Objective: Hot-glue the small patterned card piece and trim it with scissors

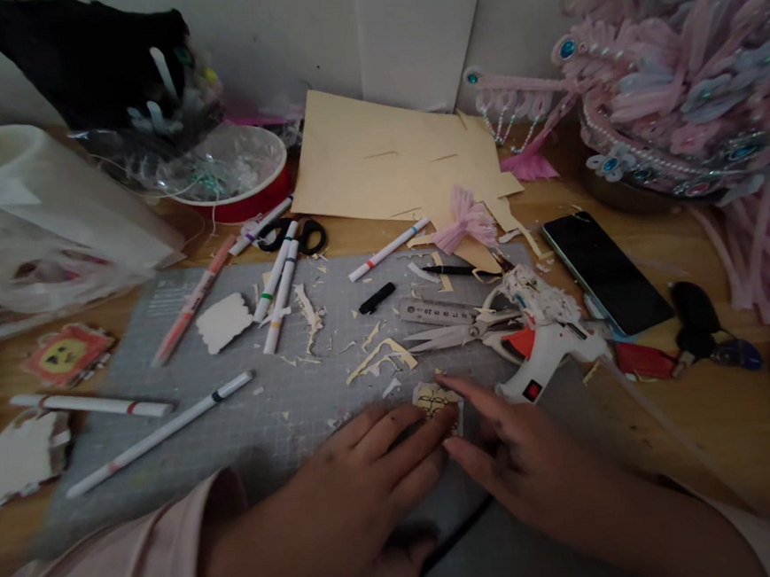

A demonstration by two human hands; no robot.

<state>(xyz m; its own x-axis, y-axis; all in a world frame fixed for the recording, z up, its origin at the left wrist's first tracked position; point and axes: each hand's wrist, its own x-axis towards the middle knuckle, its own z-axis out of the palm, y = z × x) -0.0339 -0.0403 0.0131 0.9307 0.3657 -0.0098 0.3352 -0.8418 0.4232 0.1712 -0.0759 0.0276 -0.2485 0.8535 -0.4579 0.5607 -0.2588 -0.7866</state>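
1. A small cream card (432,397) with dark looping lines is lying on a gray gridded cutting mat (289,429), low and just right of center, on a wooden counter (734,412). Fingers are partly covering it.

2. The work in hand seems to be steadying this card. Doing it well is probably a matter of keeping the left fingertips light and flat, so that the card is staying put without creasing.

3. Loose paper scraps (390,352) are lying just beyond the card; keeping them out from under it would likely be helping it sit flat. The metal scissors (452,332) and the white glue gun (544,367) are resting nearby, so a careful right hand (532,464) would be minding them.

4. The left hand (365,468) is stretching palm down from the lower left, out of a pale pink sleeve (139,557). Its long fingers are resting across the card, its thumb is sitting well apart, and it is not closing around anything visible. A thin dark strip (467,526) is showing near that thumb; what it is, one cannot tell.

5. The right hand is facing it from the lower right, forefinger and thumb parting around the card's right side, other fingers curling under. Whether its tips are touching the card is unclear.
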